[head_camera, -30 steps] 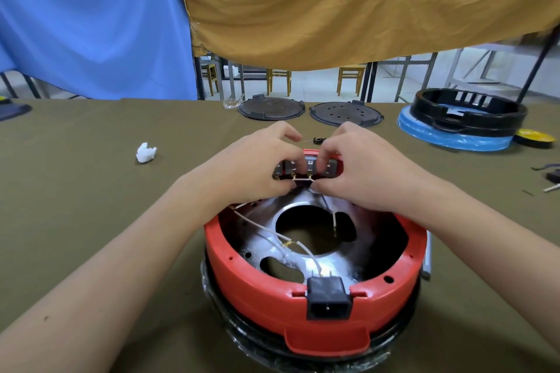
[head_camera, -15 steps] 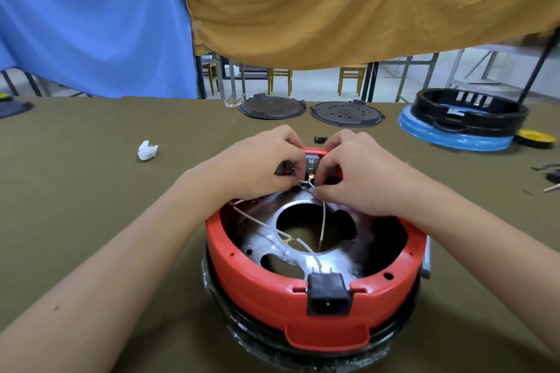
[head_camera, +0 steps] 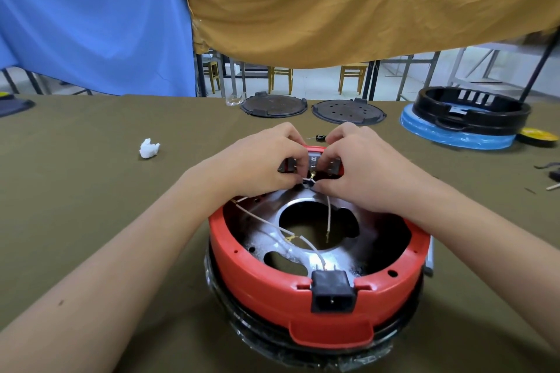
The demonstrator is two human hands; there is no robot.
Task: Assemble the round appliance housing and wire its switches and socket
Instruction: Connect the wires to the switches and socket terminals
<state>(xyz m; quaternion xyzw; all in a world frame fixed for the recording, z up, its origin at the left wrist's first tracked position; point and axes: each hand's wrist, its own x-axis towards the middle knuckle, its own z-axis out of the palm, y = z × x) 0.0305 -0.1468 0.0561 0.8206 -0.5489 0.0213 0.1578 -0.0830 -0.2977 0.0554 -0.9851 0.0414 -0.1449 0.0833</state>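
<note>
Both hands (head_camera: pixel 306 166) pinching wire (head_camera: pixel 308 183), covering switches (head_camera: pixel 312 162)

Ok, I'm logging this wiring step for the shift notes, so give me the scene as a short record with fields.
workpiece: red round housing on the olive table, open side up
socket: black power socket seated in the near rim
switches: switch block at the far rim
left hand: left hand pinches at the switch block
right hand: right hand pinches the white wire end at a switch terminal
loose end: the wire's other tip hangs over the centre hole
spare parts: two dark round plates, black ring far right
</note>
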